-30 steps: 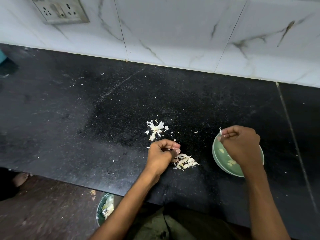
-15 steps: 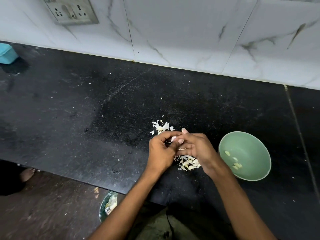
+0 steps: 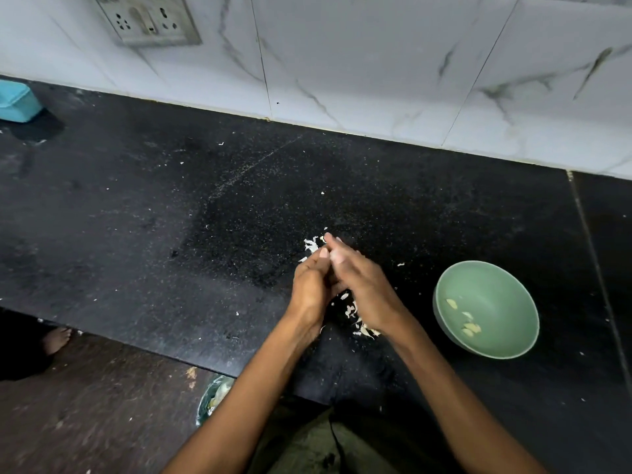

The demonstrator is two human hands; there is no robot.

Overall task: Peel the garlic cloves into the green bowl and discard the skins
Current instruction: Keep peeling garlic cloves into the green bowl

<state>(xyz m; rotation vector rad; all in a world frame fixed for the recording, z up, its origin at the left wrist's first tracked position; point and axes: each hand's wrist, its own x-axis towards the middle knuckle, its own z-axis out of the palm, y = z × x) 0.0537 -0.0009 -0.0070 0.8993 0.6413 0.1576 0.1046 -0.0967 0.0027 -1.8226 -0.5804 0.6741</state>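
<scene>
Head view: left hand point(image 3: 309, 290) and right hand point(image 3: 364, 289) meet, fingers curled together; contents hidden.

counter point(image 3: 171, 234): speckled black stone, dull | wall point(image 3: 376, 63): glossy marble tile | green bowl point(image 3: 506, 289): matt

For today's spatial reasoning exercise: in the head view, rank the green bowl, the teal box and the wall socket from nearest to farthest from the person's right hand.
Measured from the right hand:
1. Green bowl, just to its right on the black counter.
2. Wall socket, far up-left on the tiled wall.
3. Teal box, at the counter's far left edge.
</scene>
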